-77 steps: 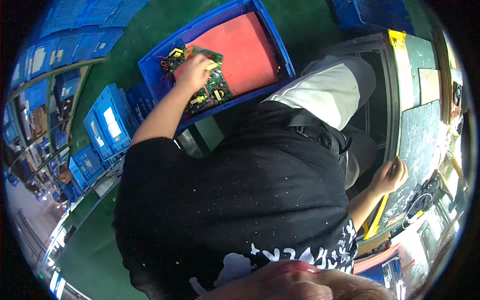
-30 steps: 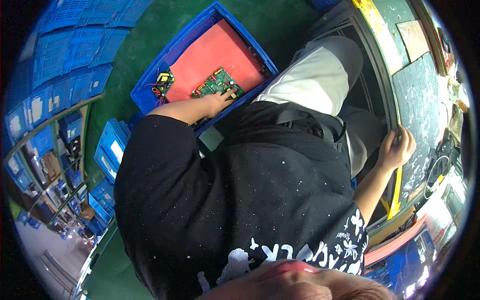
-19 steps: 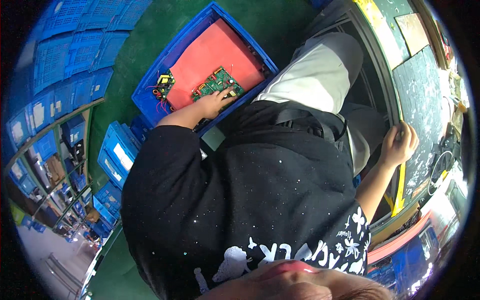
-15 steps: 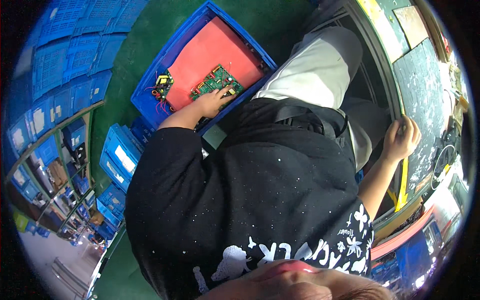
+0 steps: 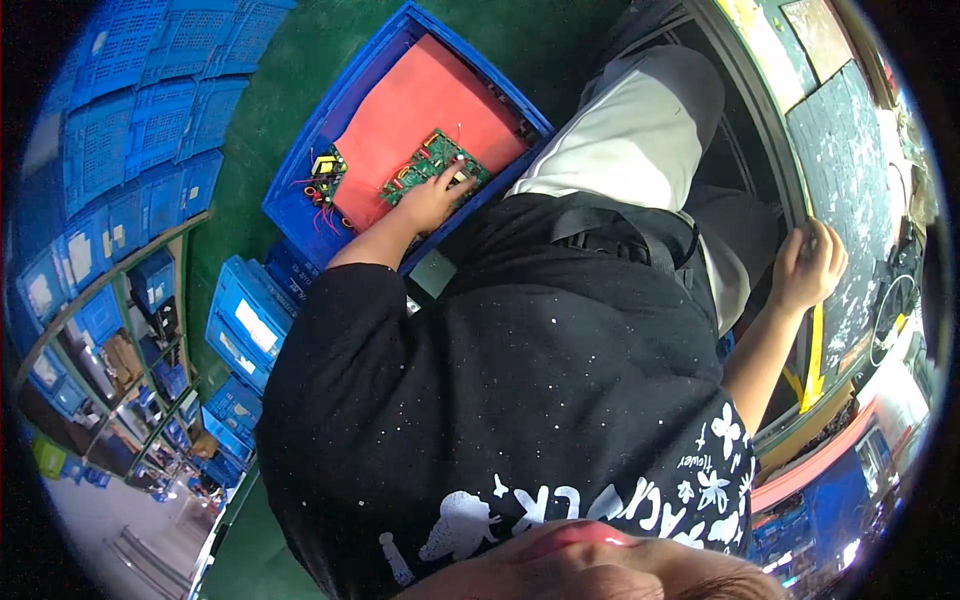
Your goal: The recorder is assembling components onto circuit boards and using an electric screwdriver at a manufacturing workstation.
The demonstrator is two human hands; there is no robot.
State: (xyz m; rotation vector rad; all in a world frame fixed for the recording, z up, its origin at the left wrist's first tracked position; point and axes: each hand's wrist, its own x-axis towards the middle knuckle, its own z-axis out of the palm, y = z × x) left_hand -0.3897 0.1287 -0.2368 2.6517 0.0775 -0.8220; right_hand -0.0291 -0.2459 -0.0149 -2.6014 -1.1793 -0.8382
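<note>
My left hand (image 5: pixel 432 203) reaches into a blue crate (image 5: pixel 290 165). Its fingers bend around components at the near edge of a green circuit board (image 5: pixel 422 163), which lies on a pink-red sheet (image 5: pixel 415 100). The palm hides part of the board. Beside the sheet, toward the crate's left corner, is a second board with yellow parts (image 5: pixel 322 180) and loose red wires. My right hand (image 5: pixel 810 265) rests at the edge of the workbench (image 5: pixel 850 175), fingers curled inward. What these fingers close on, if anything, is hidden.
Blue crates (image 5: pixel 150 110) are stacked at the far left, above a shelf rack (image 5: pixel 130 340) of assorted parts. More blue bins (image 5: pixel 245 320) stand beside my left arm. My leg (image 5: pixel 620 150) in pale trousers borders the crate. A cable (image 5: pixel 895 320) lies on the bench at right.
My left hand has shifted slightly along the board's near edge, its fingers more bent. The board lies in about the same place. My right hand stays at the bench edge.
</note>
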